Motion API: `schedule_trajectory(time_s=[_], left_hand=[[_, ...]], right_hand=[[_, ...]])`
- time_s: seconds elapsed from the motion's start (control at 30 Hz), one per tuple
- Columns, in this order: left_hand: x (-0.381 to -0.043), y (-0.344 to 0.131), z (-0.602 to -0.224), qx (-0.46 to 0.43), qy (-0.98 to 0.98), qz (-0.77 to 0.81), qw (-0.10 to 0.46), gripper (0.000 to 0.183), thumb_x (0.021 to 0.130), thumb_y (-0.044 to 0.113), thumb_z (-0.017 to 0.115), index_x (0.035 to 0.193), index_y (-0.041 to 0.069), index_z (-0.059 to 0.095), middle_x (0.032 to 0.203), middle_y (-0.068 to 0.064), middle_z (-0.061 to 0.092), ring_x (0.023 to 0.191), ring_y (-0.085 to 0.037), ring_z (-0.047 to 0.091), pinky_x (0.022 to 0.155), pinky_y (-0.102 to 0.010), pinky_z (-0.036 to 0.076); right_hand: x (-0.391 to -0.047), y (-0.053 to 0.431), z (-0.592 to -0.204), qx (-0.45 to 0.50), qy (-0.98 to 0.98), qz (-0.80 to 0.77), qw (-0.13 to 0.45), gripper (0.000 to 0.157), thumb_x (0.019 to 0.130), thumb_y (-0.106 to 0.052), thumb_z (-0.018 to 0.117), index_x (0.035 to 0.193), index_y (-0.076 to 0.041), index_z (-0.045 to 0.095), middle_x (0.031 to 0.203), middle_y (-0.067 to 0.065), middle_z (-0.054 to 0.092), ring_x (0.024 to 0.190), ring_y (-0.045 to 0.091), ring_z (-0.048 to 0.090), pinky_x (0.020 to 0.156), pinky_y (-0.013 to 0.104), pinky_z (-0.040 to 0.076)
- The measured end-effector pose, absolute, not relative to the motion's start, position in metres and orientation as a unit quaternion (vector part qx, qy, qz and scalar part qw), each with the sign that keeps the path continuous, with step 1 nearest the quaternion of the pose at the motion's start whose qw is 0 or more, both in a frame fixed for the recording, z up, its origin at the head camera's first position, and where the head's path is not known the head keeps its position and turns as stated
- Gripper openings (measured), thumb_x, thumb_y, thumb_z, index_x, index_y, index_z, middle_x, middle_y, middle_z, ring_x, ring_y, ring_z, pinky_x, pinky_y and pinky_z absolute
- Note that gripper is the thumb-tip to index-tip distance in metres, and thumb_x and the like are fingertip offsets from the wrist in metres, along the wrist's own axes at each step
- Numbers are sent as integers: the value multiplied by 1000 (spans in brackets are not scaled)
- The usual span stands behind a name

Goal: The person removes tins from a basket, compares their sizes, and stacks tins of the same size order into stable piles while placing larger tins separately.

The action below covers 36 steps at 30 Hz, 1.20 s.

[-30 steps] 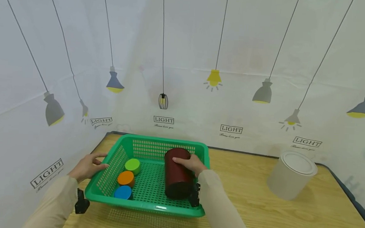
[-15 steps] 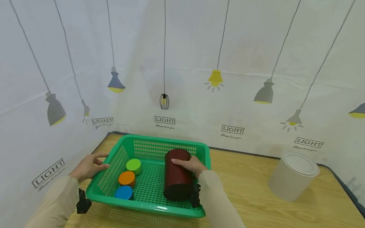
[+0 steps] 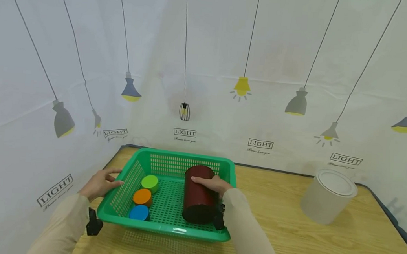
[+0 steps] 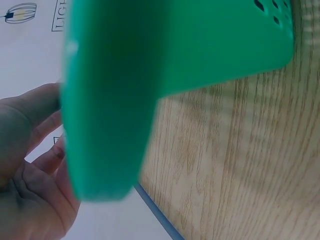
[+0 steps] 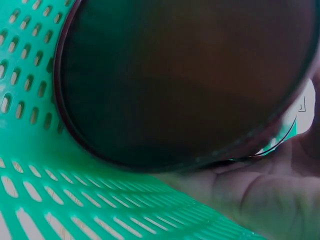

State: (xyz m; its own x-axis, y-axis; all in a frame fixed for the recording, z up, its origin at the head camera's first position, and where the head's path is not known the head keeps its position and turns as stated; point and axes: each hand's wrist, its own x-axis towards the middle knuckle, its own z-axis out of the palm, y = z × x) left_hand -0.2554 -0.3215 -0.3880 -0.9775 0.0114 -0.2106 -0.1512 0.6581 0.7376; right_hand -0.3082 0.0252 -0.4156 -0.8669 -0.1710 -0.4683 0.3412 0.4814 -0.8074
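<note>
A green plastic basket (image 3: 168, 226) occupies the left half of the table. My left hand (image 3: 97, 183) holds its left rim, the fingertips partly hidden by the rim (image 4: 105, 150) in the left wrist view. Inside the basket, toward the right, lies a dark red canister (image 3: 199, 189), its dark round end (image 5: 185, 85) turned toward me. My right hand (image 3: 217, 184) grips this canister, thumb across its upper side and the other fingers around the right side. Along the basket's left wall sit three round pieces: light green (image 3: 150, 183), orange (image 3: 143, 197) and blue (image 3: 139, 212).
A white lidded can (image 3: 327, 196) stands upright at the right of the wooden table (image 3: 274, 226). Behind and to the left, a pale cloth (image 3: 216, 45) printed with lamps closes off the table's edges.
The whole view shifts slightly as the head moves. Both hands keep their places on the basket rim and the canister, and nothing else visibly moves.
</note>
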Motion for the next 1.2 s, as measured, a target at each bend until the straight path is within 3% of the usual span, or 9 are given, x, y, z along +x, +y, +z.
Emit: schedule_trajectory(time_s=[0.3,0.67,1.2], left_hand=[[-254,-320,-388,-37,908,407,94,58,87,19,59,133,-5,32,108,-32,44,76,-24,56,63,-37,52],[-252,-319,-388,-29,909,407,88,57,87,18,58,132,-6,33,108,-32,44,76,-23,57,63,-38,52],[-252,-320,-386,-15,912,399,90,59,87,20,57,132,-7,32,109,-34,44,76,-24,57,63,-38,52]], right_hand=[[-306,25,-415,58,816,-515,256,102,67,-58,65,132,3,17,106,18,46,96,32,48,77,52,44],[-305,27,-405,21,762,-595,256,87,66,-52,70,125,-2,32,103,15,52,88,29,54,67,42,49],[-295,24,-363,-24,662,-713,230,86,74,-47,66,136,-14,18,119,16,45,100,31,51,74,45,48]])
